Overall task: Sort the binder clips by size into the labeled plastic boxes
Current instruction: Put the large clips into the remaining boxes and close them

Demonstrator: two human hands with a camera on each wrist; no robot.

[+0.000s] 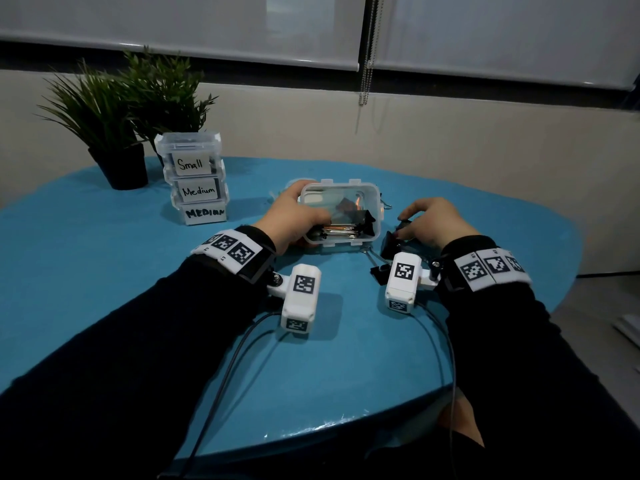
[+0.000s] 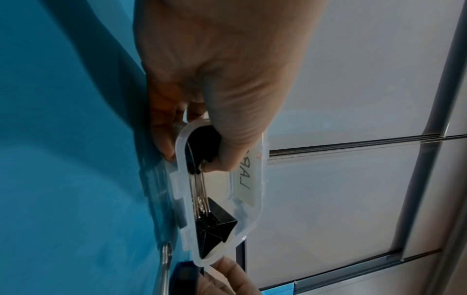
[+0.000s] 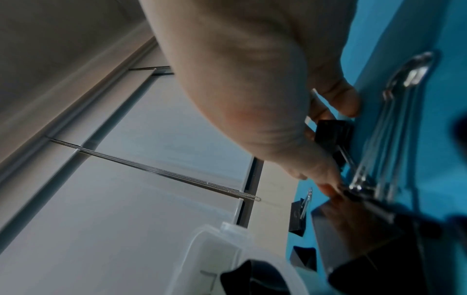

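Head view: an open clear box [image 1: 341, 216] is seen mid-table [image 1: 104, 271], gripped at its left end by the left hand [image 1: 294, 216], whose thumb is curled over the rim onto the black binder clips [image 1: 360, 220] inside. A label reading "LAR" is made out on that box's wall in the left wrist view. Just right of the box, a loose large clip [image 1: 393, 242] is pinched by the curled right hand [image 1: 433, 220]. Behind-left of the box, a stack of closed boxes [image 1: 195, 178] marked Small, Medium, MEDIUM is seen beside two potted plants [image 1: 114, 112]
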